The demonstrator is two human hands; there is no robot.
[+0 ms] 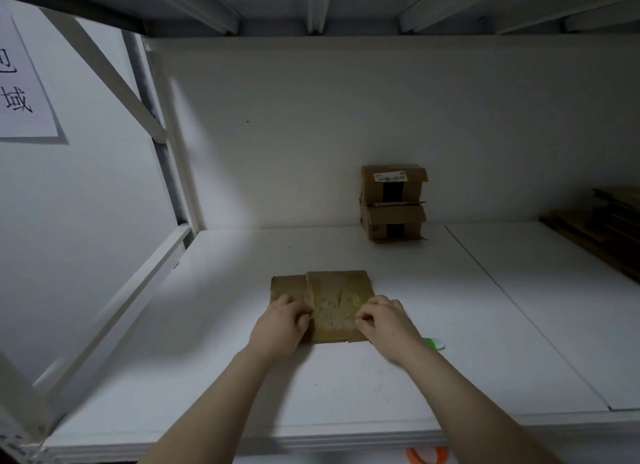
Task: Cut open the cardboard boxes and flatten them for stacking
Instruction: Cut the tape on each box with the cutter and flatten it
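Observation:
A flattened brown cardboard box (332, 294) lies on the white shelf (207, 359), in front of me. My left hand (282, 325) rests on its left part with fingers curled down onto the cardboard. My right hand (384, 320) rests on its right near corner, fingers bent against the surface. Two taped cardboard boxes (393, 202) stand stacked against the back wall. A green and white cutter (434, 343) lies on the shelf just right of my right wrist, partly hidden by it.
A pile of flattened cardboard (602, 231) lies at the far right of the shelf. A slanted white frame brace (114, 75) and upright stand at the left. A paper sign (24, 82) hangs on the left wall. An orange object (426, 456) shows below the shelf edge.

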